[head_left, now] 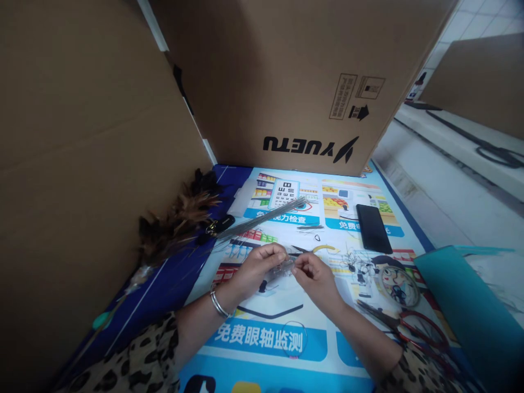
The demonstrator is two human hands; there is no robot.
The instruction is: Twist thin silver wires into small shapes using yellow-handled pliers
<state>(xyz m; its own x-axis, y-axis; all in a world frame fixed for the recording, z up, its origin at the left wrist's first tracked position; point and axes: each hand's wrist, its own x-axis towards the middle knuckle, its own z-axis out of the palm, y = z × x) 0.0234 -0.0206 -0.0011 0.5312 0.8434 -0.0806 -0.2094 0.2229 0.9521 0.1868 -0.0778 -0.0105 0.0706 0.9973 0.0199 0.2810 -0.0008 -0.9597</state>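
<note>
My left hand (266, 261) is closed in a pinch on a small clear, crinkled plastic piece (281, 268); its exact kind is too small to tell. Close on its right, my right hand (313, 275) pinches with thumb and forefinger at the piece's right edge. What lies between those fingertips is partly hidden. Just behind the hands lie pliers with a yellow handle (325, 248). A bundle of thin metal wires (266, 215) slants across the table beyond my left hand. Nearer to me, a thin wire ring (295, 339) rests on the printed cover.
Tall cardboard panels (303, 82) stand behind and at left. Brown feathers (180, 213) lean at left. To the right are a black phone (374, 229), tangled wire bits (356, 265), a wire coil (399, 286), red-handled scissors (423, 330) and a teal box (470, 295).
</note>
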